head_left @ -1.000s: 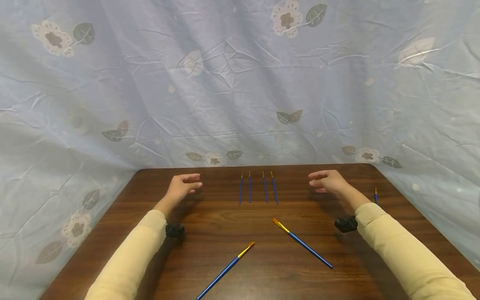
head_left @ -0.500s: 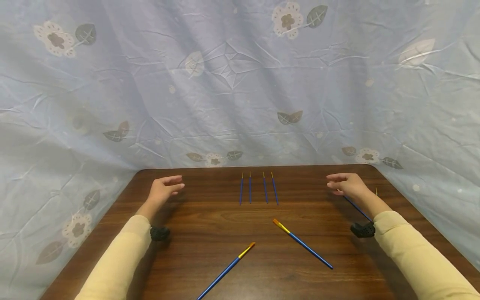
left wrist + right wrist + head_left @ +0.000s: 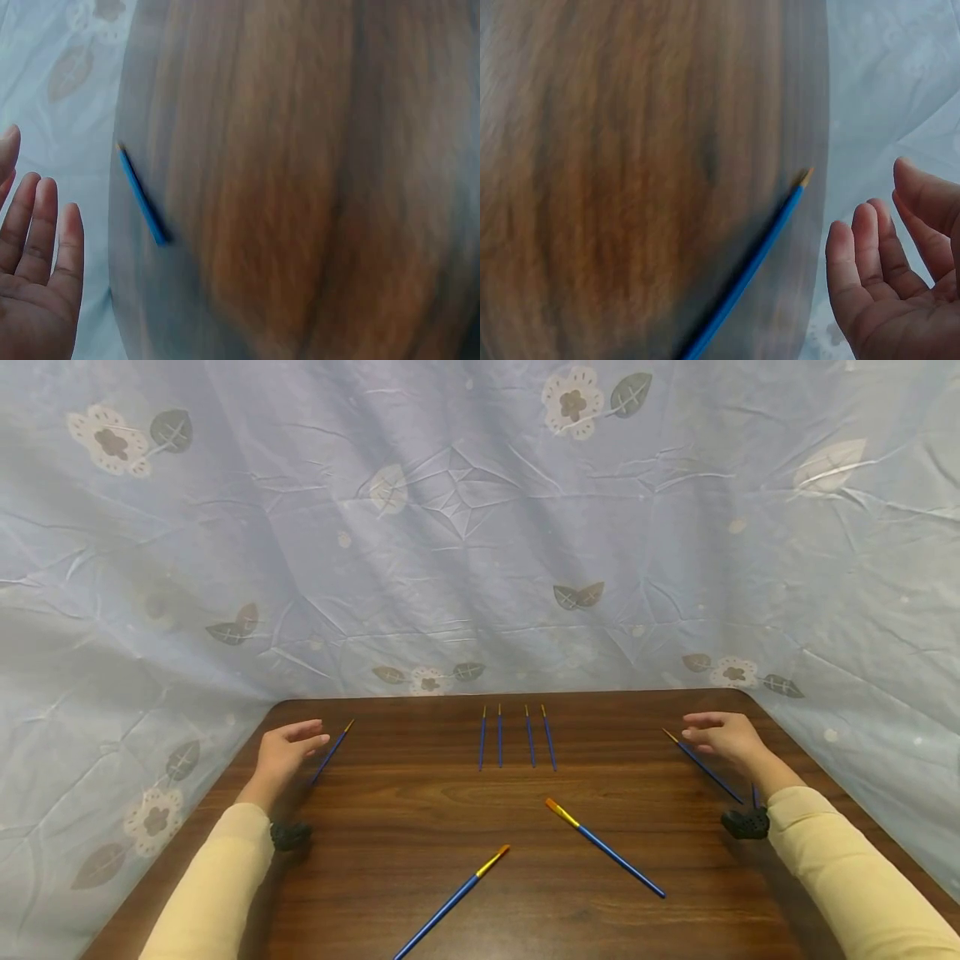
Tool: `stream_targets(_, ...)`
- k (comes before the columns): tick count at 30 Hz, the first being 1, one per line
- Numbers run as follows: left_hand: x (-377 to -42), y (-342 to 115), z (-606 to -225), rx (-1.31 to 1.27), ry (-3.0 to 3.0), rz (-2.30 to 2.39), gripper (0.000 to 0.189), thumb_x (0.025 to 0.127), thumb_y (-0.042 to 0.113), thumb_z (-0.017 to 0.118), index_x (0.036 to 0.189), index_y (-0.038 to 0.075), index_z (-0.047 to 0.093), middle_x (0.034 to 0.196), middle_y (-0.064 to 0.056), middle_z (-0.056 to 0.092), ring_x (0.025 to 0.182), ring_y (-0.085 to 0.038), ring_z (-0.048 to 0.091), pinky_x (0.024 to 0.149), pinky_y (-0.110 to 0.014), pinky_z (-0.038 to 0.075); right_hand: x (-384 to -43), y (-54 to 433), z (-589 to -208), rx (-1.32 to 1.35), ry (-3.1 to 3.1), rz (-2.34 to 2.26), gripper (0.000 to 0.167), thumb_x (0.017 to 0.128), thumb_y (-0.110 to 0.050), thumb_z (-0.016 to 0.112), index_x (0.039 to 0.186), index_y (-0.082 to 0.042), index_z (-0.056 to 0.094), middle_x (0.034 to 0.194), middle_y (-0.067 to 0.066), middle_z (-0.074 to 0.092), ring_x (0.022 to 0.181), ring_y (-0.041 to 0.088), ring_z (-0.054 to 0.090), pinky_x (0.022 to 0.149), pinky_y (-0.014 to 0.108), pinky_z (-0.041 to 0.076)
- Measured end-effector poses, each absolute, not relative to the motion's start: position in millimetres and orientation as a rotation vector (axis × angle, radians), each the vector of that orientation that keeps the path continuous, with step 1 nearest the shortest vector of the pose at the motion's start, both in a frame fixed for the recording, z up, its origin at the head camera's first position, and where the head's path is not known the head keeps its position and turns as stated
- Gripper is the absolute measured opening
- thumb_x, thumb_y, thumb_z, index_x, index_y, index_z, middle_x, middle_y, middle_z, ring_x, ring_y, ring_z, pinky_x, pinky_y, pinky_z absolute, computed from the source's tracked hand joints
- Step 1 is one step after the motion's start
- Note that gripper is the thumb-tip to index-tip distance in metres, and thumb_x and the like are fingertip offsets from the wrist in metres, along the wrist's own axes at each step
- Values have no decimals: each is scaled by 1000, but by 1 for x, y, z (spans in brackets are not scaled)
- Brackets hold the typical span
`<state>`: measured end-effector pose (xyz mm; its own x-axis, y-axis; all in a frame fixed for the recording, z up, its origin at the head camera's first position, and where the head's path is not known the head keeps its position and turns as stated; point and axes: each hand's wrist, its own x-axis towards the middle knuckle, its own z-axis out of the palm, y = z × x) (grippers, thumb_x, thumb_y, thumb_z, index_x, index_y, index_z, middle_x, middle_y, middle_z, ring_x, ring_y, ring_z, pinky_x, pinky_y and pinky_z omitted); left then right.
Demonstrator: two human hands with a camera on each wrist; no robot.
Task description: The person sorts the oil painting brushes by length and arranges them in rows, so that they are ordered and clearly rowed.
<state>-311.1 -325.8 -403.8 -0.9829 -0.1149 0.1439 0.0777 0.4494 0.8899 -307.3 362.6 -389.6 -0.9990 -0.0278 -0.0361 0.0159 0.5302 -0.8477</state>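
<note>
My left hand hovers over the table's left side, fingers loosely bent and holding nothing. Just right of it lies a thin blue paintbrush. My right hand is raised over the right side, also holding nothing, beside a second slanted paintbrush. Part of another blue handle shows by the right wrist; the rest is hidden. In the left wrist view a blue brush lies apart from the relaxed fingers. A blue brush lies apart from the fingers in the right wrist view.
Several thin brushes, among them one near the middle, stand in a row at the back. Two larger brushes lie nearer: a left one and a right one. A patterned curtain hangs behind the brown table.
Both hands have moved outward, left hand to the left and right hand to the right. The slanted brushes beside them have come into full view. The brushes lie still.
</note>
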Motion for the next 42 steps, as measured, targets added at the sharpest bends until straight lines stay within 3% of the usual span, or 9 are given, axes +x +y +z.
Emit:
stream_targets(7,-312,-340,-416,84,-2539,-1487,55,92,25,70,136,-4,53,135,-21,54,116,-34,57,83,-19,54,-303,370,-396,45,2749,-1449,58,98,-22,62,141,10,40,142,33,39,118,39,53,93,41,53)
stream_targets(12,-316,-340,-420,143,-2571,-1441,53,92,24,71,135,-3,54,133,-21,55,110,-34,61,80,-23,56,-302,372,-400,82,2738,-1454,57,97,-21,62,141,11,40,141,34,40,109,28,58,89,35,55)
stream_targets(23,-323,-331,-423,237,-2544,-1566,52,89,12,73,133,-6,54,135,-23,53,86,-7,66,73,-19,56,-302,369,-401,107,2711,-1410,56,96,-16,64,138,13,42,140,34,41,109,30,57,85,35,56)
stream_targets(28,-323,-325,-424,268,-2590,-1486,50,90,15,72,133,-4,55,135,-22,54,94,-19,68,77,-22,56,-303,369,-402,136,2688,-1393,56,95,-16,64,138,12,42,141,34,38,113,35,54,88,38,54)
stream_targets(33,-325,-321,-425,280,-2644,-1463,50,91,16,70,134,-4,53,137,-23,50,110,-35,61,93,-40,52,-306,370,-407,172,2677,-1361,57,95,-17,65,139,11,42,141,35,38,120,43,48,93,40,52)
stream_targets(42,-329,-319,-426,316,-2672,-1468,49,90,12,70,134,-5,53,139,-24,48,122,-42,49,102,-49,44,-307,369,-411,145,2654,-1366,58,93,-14,68,138,14,42,136,34,46,125,47,43,100,50,45)
